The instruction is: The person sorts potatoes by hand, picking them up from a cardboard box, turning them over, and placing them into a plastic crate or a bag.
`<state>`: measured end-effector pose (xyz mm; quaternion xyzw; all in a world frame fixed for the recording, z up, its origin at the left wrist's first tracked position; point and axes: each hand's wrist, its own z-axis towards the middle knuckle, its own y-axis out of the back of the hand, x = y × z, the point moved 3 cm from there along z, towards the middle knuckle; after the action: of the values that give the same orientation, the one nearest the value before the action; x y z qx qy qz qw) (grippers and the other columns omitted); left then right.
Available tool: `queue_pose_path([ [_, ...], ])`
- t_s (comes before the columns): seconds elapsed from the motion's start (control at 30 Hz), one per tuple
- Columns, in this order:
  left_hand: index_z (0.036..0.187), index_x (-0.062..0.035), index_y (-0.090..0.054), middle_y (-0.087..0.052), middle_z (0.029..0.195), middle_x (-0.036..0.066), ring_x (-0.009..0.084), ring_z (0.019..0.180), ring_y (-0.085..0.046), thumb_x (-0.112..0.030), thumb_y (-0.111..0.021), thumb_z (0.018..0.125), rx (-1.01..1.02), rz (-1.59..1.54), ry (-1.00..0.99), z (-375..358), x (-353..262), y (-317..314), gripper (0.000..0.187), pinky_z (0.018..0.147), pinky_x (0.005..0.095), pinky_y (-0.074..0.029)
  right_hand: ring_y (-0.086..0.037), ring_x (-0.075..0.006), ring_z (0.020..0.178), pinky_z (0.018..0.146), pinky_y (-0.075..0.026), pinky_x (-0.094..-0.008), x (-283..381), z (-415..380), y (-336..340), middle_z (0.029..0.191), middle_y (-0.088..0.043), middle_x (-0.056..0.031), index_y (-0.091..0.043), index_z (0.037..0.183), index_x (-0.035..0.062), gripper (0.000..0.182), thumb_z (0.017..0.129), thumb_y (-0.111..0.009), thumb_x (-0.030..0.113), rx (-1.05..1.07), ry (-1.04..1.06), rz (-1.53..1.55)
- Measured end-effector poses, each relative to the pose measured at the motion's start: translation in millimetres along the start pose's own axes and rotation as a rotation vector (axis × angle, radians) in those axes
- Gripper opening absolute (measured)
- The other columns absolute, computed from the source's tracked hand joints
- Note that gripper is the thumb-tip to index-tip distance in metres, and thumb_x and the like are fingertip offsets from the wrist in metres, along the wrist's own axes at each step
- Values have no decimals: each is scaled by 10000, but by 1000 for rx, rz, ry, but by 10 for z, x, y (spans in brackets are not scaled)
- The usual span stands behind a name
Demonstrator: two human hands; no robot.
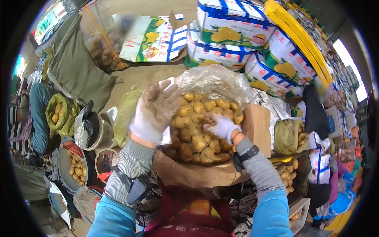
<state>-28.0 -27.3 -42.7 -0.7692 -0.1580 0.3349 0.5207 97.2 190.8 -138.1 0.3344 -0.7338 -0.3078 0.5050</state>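
Note:
Several brown potatoes (198, 143) fill a cardboard box (258, 130) lined with clear plastic (217, 79), directly in front of me. My left hand (156, 108), in a white glove with a soil-stained palm, is raised over the box's left side. Its fingers are spread and nothing is in it. My right hand (222, 126), gloved too, lies low over the potatoes on the right side of the heap. Its fingers point left, somewhat apart, and touch the potatoes; no potato is visibly gripped.
Printed cartons (233, 25) are stacked at the back right beside yellow boards (302, 37). A flattened printed carton (154, 39) lies at the back. On the left stand a bucket (103, 134), a tub (63, 158) of potatoes and a green sack (65, 124). Another person's arm (345, 193) shows at right.

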Motion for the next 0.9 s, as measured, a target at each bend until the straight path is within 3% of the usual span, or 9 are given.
queue_pose_path([
  [0.03,1286,-19,-500,-524,1324,171,314,1225,-511,-333,-502,987,-119,44,-40,-49,5,-102,433,1022,424,-444,-594,-382,1104,953,-472,-419,-99,255,-251,1195,-614,-238,-519,1299,39,570,844,-677,343,-65,-44,-108],
  [0.1,1329,-20,-470,-529,1335,140,275,1222,-520,-313,-469,1002,60,115,-130,-69,55,76,439,1038,396,-424,-593,-409,1072,907,-487,-467,10,757,-686,1122,-625,-262,-600,1128,23,507,792,-683,393,-188,-8,-152],
  [0.2,1393,7,-424,-535,1342,139,245,1202,-540,-341,-524,972,289,10,-147,202,465,363,555,995,376,-453,-584,-383,1084,910,-485,-447,-97,1085,-942,1145,-611,-238,-571,1168,36,488,814,-660,359,-228,-3,-129],
  [0.3,1393,-126,-470,-577,1282,40,170,1121,-555,-468,-455,995,17,125,124,330,618,143,525,964,356,-452,-576,-357,1095,914,-483,-427,-188,1311,-1060,1169,-597,-215,-542,1207,50,473,835,-638,326,-262,-49,-118],
  [0.5,1266,-206,-571,-631,1132,-58,109,915,-587,-483,-440,997,125,-103,109,479,833,220,408,769,270,-471,-560,-306,1118,921,-478,-388,-381,1267,-909,1216,-569,-168,-484,1287,77,460,878,-594,259,-348,-80,152],
  [0.67,1324,-97,-511,-601,1244,43,160,1064,-579,-393,-444,1014,-53,103,136,327,749,67,434,903,319,-467,-546,-263,1138,926,-475,-355,-174,970,-581,1255,-546,-129,-436,1352,99,466,914,-557,203,-377,17,1141],
  [0.77,1359,-104,-474,-559,1273,66,187,1167,-525,-415,-472,999,-49,80,-25,262,915,76,476,973,361,-427,-538,-237,1149,930,-472,-335,346,633,-143,1278,-532,-106,-407,1392,113,477,936,-534,170,-366,498,2080],
  [0.8,1385,-116,-449,-514,1327,48,186,1216,-484,-411,-473,999,-135,157,26,70,779,-109,487,1004,366,-401,-604,-244,1046,840,-542,-332,-296,287,-160,1188,-583,-101,-432,1359,114,503,897,-630,129,-4,170,1388],
  [0.9,1425,-106,-395,-437,1422,63,219,1271,-453,-351,-527,975,41,439,139,-47,844,-95,529,1039,385,-392,-598,-247,1091,839,-569,-357,322,-502,539,1266,-538,-132,-440,1345,86,634,799,-759,131,-166,208,1209],
])
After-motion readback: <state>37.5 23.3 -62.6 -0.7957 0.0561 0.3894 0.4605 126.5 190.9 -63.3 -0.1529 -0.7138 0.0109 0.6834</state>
